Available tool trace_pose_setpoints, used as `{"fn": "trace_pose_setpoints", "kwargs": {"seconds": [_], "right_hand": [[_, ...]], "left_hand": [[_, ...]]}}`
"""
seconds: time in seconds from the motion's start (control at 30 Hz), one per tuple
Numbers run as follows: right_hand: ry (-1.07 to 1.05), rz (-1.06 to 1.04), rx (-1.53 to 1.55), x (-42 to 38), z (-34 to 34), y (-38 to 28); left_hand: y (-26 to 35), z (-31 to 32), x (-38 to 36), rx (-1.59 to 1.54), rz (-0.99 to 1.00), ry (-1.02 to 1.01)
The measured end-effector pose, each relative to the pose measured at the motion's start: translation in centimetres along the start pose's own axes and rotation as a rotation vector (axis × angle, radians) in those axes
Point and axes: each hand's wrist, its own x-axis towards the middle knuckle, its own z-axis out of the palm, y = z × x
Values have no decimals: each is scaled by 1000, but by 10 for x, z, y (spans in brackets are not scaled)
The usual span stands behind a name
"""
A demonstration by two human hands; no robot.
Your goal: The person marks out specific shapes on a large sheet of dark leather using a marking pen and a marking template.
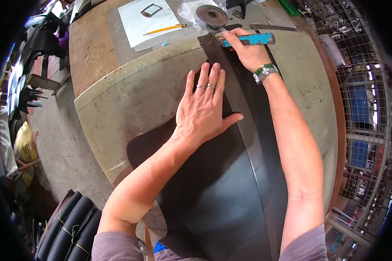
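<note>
A black leather sheet (204,191) lies over the work table, with a long metal straightedge (248,139) running up across it. My left hand (202,104) is flat on the sheet, fingers spread, its thumb reaching onto the straightedge. Near the straightedge's far end, my right hand (246,48) grips a blue-handled tool (255,39). The tool's tip is close to the top of the straightedge; its exact contact is too small to tell.
Paper (139,17) with a pencil (164,29) lies at the table's far left. A round metal weight (212,15) stands beyond the straightedge. Tied black rolls (72,230) are at lower left, wire mesh (361,108) at right.
</note>
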Motion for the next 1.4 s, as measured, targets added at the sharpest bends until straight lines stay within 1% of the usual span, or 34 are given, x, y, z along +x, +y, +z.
{"fn": "trace_pose_setpoints", "kwargs": {"seconds": [0.17, 0.27, 0.37, 0.4, 0.5, 0.57, 0.6, 0.67, 0.7, 0.73, 0.83, 0.87, 0.9, 0.97, 1.03, 1.1, 1.13, 1.17, 1.23, 1.27, 1.3, 1.33, 1.37, 1.4], "right_hand": [[89, -71, -57, 4, 9, 2], [125, -81, -17, 6, 12, 2], [104, -34, -63, 10, 12, -3], [117, -91, -11, 13, 15, -1], [-73, 45, -109, 27, 3, -8], [-125, 229, -126, 27, -3, -37], [-121, 204, -223, 28, -3, -36], [-124, 134, -243, 13, -8, -30], [-123, 100, -254, 4, -12, -31], [-135, 112, -230, -5, -15, -31], [-167, 250, -276, -42, -29, -44], [-168, 163, -186, -57, -31, -23], [-53, 103, -323, -62, -23, 5], [-136, 94, -220, -112, -45, -17], [-163, 175, -175, -159, -60, -23], [-128, 145, -146, -215, -74, -27], [-157, 194, -163, -245, -87, -31], [-186, 245, -177, -275, -98, -36], [-136, 411, -79, -318, -104, -43], [-96, 296, -96, -325, -103, -33], [-124, 313, -116, -322, -105, -40], [-126, 294, -109, -322, -104, -35], [-129, 281, -100, -325, -104, -29], [-125, 282, -116, -328, -102, -28]], "left_hand": [[0, -2, 1, 9, 11, -24], [2, -3, 0, -3, 21, -30], [1, -3, 1, -12, 25, -31], [2, -4, 1, -21, 30, -37], [2, -3, 3, 7, 40, -41], [5, -4, 6, 13, 34, -59], [6, -6, 8, 37, 33, -77], [9, -9, 10, 95, 18, -116], [11, -11, 11, 125, 12, -137], [14, -11, 11, 153, 6, -161], [17, -11, 12, 188, -12, -185], [19, -12, 13, 210, -30, -223], [20, -13, 14, 213, -38, -231], [21, -13, 13, 220, -58, -248], [24, -16, 15, 237, -71, -274], [25, -15, 15, 263, -67, -293], [24, -13, 16, 277, -52, -289], [22, -13, 15, 284, -45, -282], [21, -11, 15, 295, -33, -269], [16, -4, 17, 276, -10, -209], [14, 2, 14, 248, 23, -156], [29, -12, 2, 330, 73, 12], [30, -21, 8, 118, -94, -336], [39, 0, -19, 134, 12, -134]]}}
